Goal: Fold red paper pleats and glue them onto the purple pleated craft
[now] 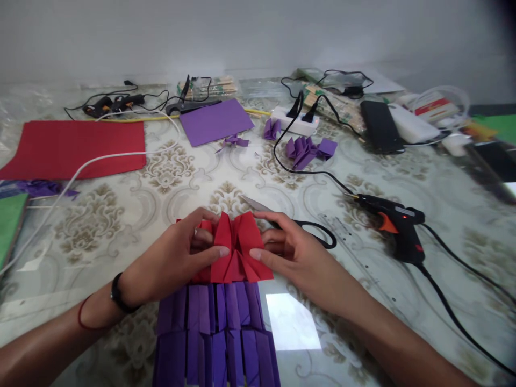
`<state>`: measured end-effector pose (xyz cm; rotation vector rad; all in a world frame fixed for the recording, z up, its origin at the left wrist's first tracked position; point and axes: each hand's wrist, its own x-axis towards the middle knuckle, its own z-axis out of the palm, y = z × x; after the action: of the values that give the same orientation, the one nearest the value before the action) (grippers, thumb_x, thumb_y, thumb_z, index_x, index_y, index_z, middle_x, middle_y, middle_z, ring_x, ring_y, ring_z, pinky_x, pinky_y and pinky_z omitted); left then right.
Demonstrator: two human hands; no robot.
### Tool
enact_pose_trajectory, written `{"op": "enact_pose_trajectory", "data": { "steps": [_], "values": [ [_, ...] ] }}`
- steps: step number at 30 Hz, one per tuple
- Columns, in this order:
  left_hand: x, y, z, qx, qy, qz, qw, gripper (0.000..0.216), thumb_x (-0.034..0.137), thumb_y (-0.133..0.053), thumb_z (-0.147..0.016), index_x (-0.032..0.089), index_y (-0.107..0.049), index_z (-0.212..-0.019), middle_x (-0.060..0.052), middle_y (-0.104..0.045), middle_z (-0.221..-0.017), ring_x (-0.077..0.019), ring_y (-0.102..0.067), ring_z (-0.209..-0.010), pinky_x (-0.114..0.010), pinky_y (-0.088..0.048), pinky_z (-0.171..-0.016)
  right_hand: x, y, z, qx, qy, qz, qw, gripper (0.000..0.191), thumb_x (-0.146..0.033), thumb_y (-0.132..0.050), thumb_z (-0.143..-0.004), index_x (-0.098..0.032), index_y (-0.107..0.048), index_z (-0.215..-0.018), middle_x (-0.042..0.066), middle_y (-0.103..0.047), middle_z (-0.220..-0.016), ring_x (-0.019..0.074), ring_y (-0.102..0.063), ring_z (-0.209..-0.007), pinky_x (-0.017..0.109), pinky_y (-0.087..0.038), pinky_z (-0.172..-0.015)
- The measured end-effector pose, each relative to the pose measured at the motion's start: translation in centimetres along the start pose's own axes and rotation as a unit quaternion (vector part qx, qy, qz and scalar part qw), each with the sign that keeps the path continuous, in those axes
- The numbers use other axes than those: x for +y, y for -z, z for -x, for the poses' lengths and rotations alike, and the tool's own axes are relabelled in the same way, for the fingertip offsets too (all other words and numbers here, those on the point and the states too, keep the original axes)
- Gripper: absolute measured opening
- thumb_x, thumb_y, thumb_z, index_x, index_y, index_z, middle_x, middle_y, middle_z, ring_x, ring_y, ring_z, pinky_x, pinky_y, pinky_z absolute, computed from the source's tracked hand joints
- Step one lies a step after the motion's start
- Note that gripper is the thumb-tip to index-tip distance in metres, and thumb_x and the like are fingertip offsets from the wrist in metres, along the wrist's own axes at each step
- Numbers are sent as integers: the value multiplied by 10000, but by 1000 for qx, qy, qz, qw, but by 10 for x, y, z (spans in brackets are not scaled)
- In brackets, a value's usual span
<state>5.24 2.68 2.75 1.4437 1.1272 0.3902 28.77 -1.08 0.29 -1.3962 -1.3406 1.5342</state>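
Pleats run across the red pleated paper (237,244), which lies on the counter (133,215) in the middle foreground, between the two hands. The left hand (177,260) grips its left side, thumb pressed on the front folds and fingers curled behind. The right hand (292,255) grips the right side the same way, thumb on the front edge and fingers over the top. A black band and a thin red thread circle the left wrist.

Just below the red piece, touching its lower edge, lie the purple pleated strips (217,328), set in two rows that run toward the person. Behind the right hand lie black-handled scissors (318,231); their blade points left past the red folds. Beside them to the right is a clear ruler (346,236), then a black glue gun (397,226) with an orange trigger, whose cord trails off to the right.

Farther back, small purple folded pieces (304,150) lie near a white power strip (296,121) with two black plugs in it. A flat purple sheet (215,121) lies left of the strip, and a large red sheet (76,148) lies well to the left, with a white cable (100,160) curving along its near edge. A green sheet (10,220) shows at the left border. A black phone (381,126) rests at the back right among cords and packets too blurred to tell apart.
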Motion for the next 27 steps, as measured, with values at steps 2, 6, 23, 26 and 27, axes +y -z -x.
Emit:
{"op": "enact_pose_trajectory", "data": {
  "steps": [2,6,23,26,27],
  "values": [
    [-3,-1,0,16,-9,0,1000,427,340,-668,-900,247,-482,-1274,53,-669,-744,-163,-669,-721,-256,-511,-635,2,-1,0,1,6,-27,1000,509,-307,-726,-878,-318,-505,-1336,-15,-678,-955,169,-683,-763,310,-576,-674],
    [-8,-5,-1,37,-36,35,998,556,299,-665,-879,284,-427,-1381,15,-691,-954,-152,-715,-780,-271,-570,-693,6,-3,-1,25,13,22,999,302,-321,-757,-853,-285,-598,-1108,17,-710,-1030,178,-697,-801,322,-576,-701],
    [-25,-1,-5,17,-101,-95,990,465,113,-693,-829,262,-656,-1267,-72,-588,-1390,-222,-725,-1102,-370,-686,-877,1,2,1,-40,30,202,978,253,-226,-778,-893,-259,-724,-1138,-65,-671,-728,134,-610,-643,261,-457,-624],
    [-27,-2,-3,56,-170,-202,963,513,73,-728,-835,253,-635,-1307,-87,-526,-1360,-226,-685,-1144,-379,-683,-897,-1,0,1,-32,39,210,976,205,-205,-777,-894,-249,-705,-1081,-67,-687,-744,127,-603,-647,253,-450,-625],
    [-27,-2,-2,72,-192,-242,948,522,66,-747,-832,244,-630,-1308,-93,-513,-1353,-236,-666,-1169,-411,-666,-946,-1,-1,1,-28,41,210,976,195,-205,-779,-891,-249,-703,-1065,-64,-697,-760,126,-606,-656,253,-453,-631]
  ]
}}
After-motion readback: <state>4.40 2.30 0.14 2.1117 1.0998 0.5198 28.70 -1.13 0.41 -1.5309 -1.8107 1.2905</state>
